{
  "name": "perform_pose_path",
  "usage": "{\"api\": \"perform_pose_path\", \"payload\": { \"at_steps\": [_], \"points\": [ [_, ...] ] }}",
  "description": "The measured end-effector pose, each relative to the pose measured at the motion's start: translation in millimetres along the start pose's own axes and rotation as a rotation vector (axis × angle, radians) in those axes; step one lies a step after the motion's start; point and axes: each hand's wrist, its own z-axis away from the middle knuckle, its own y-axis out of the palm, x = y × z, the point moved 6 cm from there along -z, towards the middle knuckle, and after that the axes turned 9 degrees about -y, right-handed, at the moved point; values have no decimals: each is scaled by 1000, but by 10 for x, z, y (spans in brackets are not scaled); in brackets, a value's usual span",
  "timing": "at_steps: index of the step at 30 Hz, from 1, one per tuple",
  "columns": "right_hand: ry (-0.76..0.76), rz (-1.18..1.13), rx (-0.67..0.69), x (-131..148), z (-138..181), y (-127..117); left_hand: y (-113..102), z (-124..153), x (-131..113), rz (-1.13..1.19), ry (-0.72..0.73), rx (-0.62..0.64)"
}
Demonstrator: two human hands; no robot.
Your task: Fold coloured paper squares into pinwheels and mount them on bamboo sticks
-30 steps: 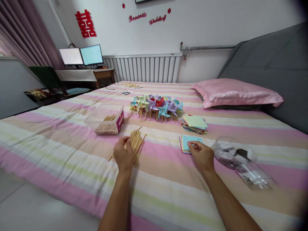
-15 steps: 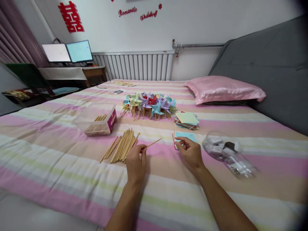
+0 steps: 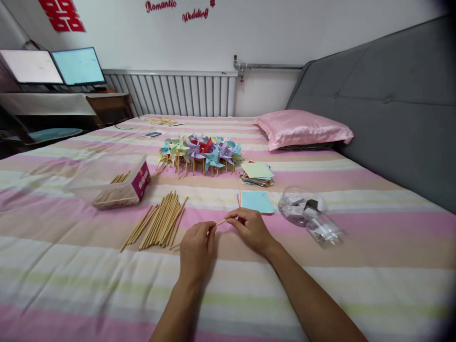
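Observation:
A thin wooden stick [image 3: 221,222] spans the small gap between my hands. My left hand [image 3: 196,244] pinches it, and part of its length is hidden under that palm. My right hand [image 3: 251,229] closes its thumb and fingertips on the other end. To the left lies a loose pile of wooden sticks [image 3: 162,221] on the striped bedspread. Just beyond my right hand is a small stack of square paper with a blue sheet [image 3: 257,202] on top. Behind it sits a taller stack of coloured paper squares [image 3: 257,172].
Finished paper pinwheels [image 3: 203,153] stand in a cluster at the back. A clear plastic box [image 3: 117,190] of sticks is at the left. On the right are a clear plastic container [image 3: 297,208] with small items and a pink pillow [image 3: 304,129] against the grey headboard [image 3: 377,90].
My right hand has moved left from beside the blue paper and closed on the stick's free end. My left hand keeps its pinch. The view has turned to the right.

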Motion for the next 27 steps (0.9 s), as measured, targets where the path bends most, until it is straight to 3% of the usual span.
{"api": "perform_pose_path", "payload": {
  "at_steps": [5,8,11,16,21,27],
  "points": [
    [42,43,-46,-16,-5,3,35,0,-20,-61,-50,58],
    [196,178,-177,-172,10,-220,18,-11,8,-105,-114,46],
    [385,462,-291,-330,68,-548,8,-13,31,-148,-161,48],
    [599,827,-206,-428,150,-793,20,-12,21,-177,-170,66],
    [729,911,-77,-423,181,-763,27,-11,26,-189,-185,83],
    [789,931,-57,-399,179,-781,21,-6,38,-193,-195,92]
  ]
}}
